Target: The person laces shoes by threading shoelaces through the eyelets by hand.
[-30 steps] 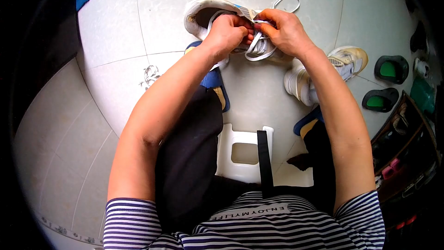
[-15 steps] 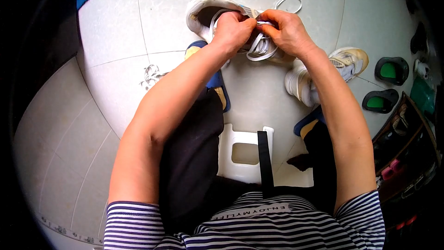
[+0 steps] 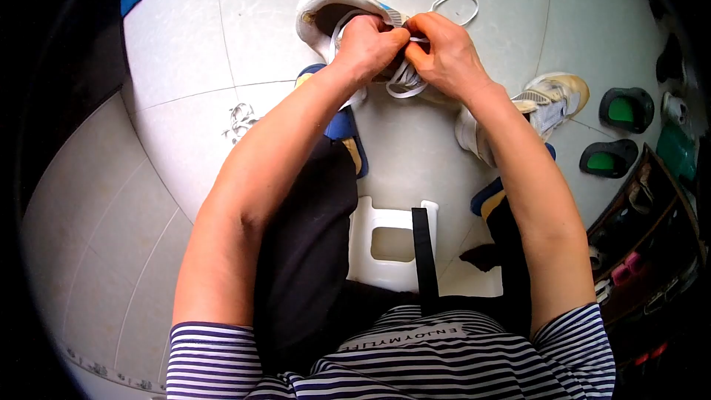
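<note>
A white sneaker lies across the floor at the top centre, its opening at the left and its toe end partly behind my hands. My left hand is closed on a white shoelace over the sneaker's tongue area. Close against it, my right hand pinches the same lace near the eyelets. One loop of lace sticks out beyond my right hand, and another hangs on the near side. My fingertips are partly hidden.
Another sneaker lies right, partly behind my right forearm. Loose laces lie left. Green-lined black slippers and a shoe rack stand at the right. A white stool is between my legs, near my blue slippers.
My left hand has turned over, its fingers now folded beside my right hand. My right hand has shifted slightly left, and the near lace loop has become smaller.
</note>
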Demonstrator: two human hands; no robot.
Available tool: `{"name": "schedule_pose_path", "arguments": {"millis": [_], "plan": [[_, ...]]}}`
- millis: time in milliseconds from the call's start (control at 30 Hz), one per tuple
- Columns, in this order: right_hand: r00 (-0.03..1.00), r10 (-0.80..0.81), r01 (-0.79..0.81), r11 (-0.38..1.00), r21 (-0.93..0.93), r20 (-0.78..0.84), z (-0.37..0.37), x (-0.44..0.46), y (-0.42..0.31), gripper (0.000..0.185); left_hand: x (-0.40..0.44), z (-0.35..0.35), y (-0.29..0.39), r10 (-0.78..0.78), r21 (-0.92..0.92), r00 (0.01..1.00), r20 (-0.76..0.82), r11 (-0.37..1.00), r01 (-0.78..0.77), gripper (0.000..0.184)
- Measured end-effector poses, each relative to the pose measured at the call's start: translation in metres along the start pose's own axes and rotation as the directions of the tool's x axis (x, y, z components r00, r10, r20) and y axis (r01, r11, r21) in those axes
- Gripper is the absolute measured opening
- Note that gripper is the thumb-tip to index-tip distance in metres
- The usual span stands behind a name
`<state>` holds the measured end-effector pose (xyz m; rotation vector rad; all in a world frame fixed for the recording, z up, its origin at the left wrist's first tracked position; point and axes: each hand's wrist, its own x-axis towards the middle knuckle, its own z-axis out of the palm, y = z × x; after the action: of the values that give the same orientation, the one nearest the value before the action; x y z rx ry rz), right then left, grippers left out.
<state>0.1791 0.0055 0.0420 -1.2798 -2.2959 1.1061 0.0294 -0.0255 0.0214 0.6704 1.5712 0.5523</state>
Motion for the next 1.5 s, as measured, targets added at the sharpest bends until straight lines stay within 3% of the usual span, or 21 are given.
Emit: {"name": "schedule_pose_path", "arguments": {"millis": [167,367,500,667,733,867,1100,1167,1233,1267,1467,1500], "plan": [[0.993,0.113,-0.112,0.994,0.013,-0.021,0.007,-0.002,-0.002,0.019,0.000,-0.003,0.000,-0.021,-0.001,0.999,0.024,1.000,0.021,0.027],[0.993,0.109,-0.102,0.981,-0.165,0.036,0.005,-0.003,-0.008,0.021,0.002,-0.005,0.001,0.059,0.114,0.996,0.061,0.991,-0.066,0.022],[0.994,0.099,-0.099,0.995,-0.010,0.050,0.001,-0.003,0.005,0.016,-0.001,-0.010,0.006,0.020,0.142,0.996,0.090,0.989,-0.032,0.021],[0.986,0.128,-0.144,0.975,0.168,0.103,-0.001,-0.007,0.011,0.015,-0.001,-0.010,-0.002,0.012,0.007,0.987,0.161,1.000,-0.013,0.019],[0.975,0.209,-0.224,0.911,0.347,0.082,0.005,-0.008,0.012,0.016,-0.004,-0.011,-0.001,0.010,-0.022,0.985,0.171,1.000,-0.007,0.018],[0.984,0.157,-0.179,0.918,0.354,0.090,0.003,-0.006,0.013,0.016,-0.011,-0.011,0.006,0.001,-0.111,0.984,0.176,0.994,0.019,0.016],[0.967,0.116,-0.161,0.968,0.191,0.225,-0.009,0.004,0.008,0.013,-0.010,-0.012,0.004,-0.006,-0.182,0.977,0.212,0.982,0.046,0.016],[0.950,0.126,-0.170,0.976,0.133,0.287,-0.009,0.005,0.010,0.012,-0.011,-0.014,0.006,-0.008,-0.159,0.977,0.215,0.986,0.043,0.015],[0.922,0.187,-0.297,0.904,0.308,0.340,-0.009,0.007,0.013,0.012,-0.012,-0.015,0.008,-0.011,-0.136,0.976,0.217,0.990,0.042,0.015],[0.921,0.187,-0.297,0.904,0.308,0.341,-0.009,0.008,0.016,0.012,-0.012,-0.015,0.009,-0.010,-0.113,0.976,0.219,0.993,0.036,0.014],[0.891,0.199,-0.313,0.920,0.234,0.409,-0.010,0.018,0.017,0.014,-0.012,-0.015,0.009,-0.031,-0.079,0.974,0.225,0.996,0.050,0.014],[0.895,0.201,-0.280,0.948,0.151,0.398,-0.010,0.019,0.015,0.015,-0.013,-0.015,0.009,-0.051,-0.065,0.973,0.226,0.996,0.067,0.013]]}}
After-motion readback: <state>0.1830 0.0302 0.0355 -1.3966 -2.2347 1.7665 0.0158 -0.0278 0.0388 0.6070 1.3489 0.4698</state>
